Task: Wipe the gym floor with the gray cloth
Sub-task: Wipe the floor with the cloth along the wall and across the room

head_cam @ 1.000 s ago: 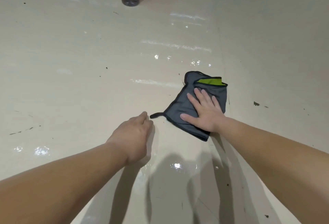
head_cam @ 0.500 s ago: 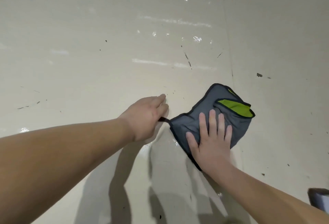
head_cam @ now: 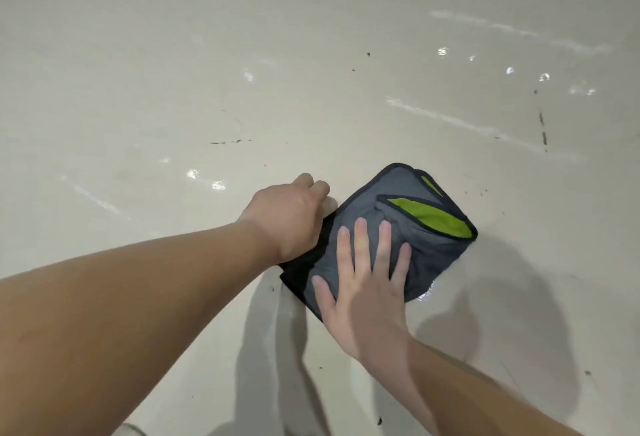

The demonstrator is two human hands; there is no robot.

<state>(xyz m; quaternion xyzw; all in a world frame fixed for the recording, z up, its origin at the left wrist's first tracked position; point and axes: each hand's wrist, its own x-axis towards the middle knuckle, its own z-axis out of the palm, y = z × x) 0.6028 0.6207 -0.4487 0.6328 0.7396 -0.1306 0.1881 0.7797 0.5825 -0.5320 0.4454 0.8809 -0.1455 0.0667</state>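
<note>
The gray cloth [head_cam: 360, 205] lies folded on the pale glossy gym floor [head_cam: 166, 82], with its lime-green lining [head_cam: 431, 219] showing at the far right fold. My right hand [head_cam: 363, 283] presses flat on the cloth's near half, fingers spread and pointing away from me. My left hand [head_cam: 289, 216] rests knuckles-up with curled fingers at the cloth's left edge and covers that edge. Whether it pinches the fabric is hidden.
Wet streaks [head_cam: 450, 120] and shiny droplets run across the floor at the right and back. Small dark scuffs [head_cam: 542, 131] and specks dot the floor around the cloth. A wet patch [head_cam: 424, 295] glistens by the cloth's near right corner.
The view swung left and down, and the bottle and orange bag left the frame. My right hand slid the cloth nearer to my left hand, which now overlaps its left edge.
</note>
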